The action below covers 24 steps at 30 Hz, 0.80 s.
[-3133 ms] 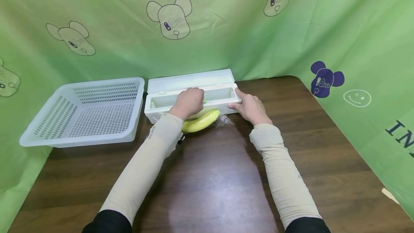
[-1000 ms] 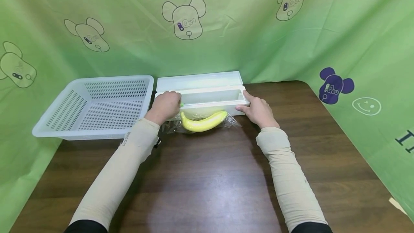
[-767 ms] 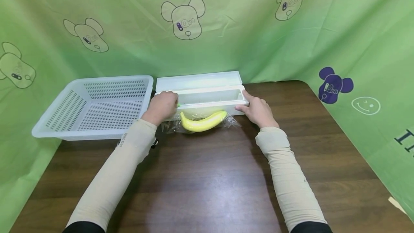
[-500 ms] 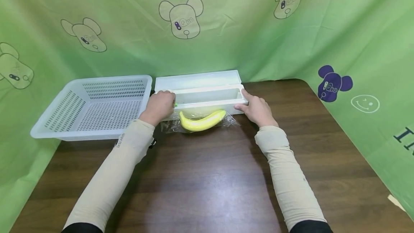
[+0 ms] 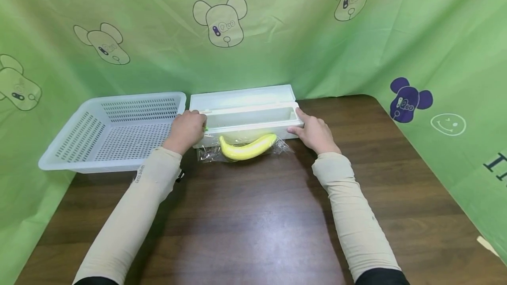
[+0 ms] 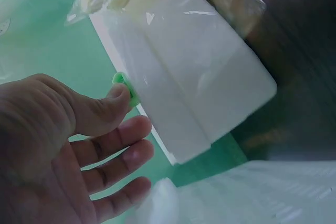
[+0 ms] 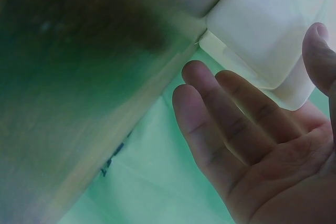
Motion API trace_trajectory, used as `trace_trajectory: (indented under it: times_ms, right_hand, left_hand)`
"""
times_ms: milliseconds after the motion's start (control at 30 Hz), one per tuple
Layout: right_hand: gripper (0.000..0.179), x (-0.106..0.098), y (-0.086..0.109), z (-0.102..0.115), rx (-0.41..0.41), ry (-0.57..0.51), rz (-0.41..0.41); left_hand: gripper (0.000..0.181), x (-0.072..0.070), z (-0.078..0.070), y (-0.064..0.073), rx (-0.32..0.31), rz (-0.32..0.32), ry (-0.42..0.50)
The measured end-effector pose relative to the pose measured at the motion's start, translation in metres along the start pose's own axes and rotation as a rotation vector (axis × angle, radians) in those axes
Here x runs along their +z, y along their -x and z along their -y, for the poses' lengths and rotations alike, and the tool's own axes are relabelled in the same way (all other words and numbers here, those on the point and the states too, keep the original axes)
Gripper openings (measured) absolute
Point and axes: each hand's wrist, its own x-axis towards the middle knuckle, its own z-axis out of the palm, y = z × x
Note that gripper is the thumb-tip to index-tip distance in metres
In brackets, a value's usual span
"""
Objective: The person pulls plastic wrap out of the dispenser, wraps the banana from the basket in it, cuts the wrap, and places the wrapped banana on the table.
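Observation:
A long white cling film dispenser box (image 5: 253, 133) stands with its lid (image 5: 241, 96) folded back and its trough showing. At its left end, my left hand (image 5: 186, 131) pinches a small green slide cutter (image 6: 126, 87) between thumb and forefinger; the other fingers are loosely bent. My right hand (image 5: 314, 133) grips the box's right end, thumb on the front and forefinger by the rim, the remaining fingers off it. Clear cling film (image 5: 210, 153) hangs over the front onto the table. On that film, against the box front, lies a yellow banana (image 5: 248, 148).
A white perforated plastic basket (image 5: 107, 168) stands left of the box, close to my left hand. Brown wooden table (image 5: 253, 219) surface stretches in front. A green printed cloth (image 5: 277, 34) hangs behind and at both sides.
My left hand has travelled left along the box's front edge with the green slide cutter, from near the middle to the left end. My right hand stays on the right end; the banana lies still.

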Motion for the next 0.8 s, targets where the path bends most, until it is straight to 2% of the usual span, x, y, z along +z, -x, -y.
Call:
trace_trajectory:
  times_ms: [467, 800]
  right_hand:
    - [0.078, -0.001, 0.002, 0.002, 0.004, 0.006, -0.005]
    - [0.077, -0.001, 0.001, 0.002, 0.002, 0.014, 0.000]
  left_hand:
    - [0.017, -0.002, 0.012, 0.012, 0.026, -0.120, -0.046]
    - [0.013, -0.003, 0.016, 0.014, 0.003, -0.106, -0.052]
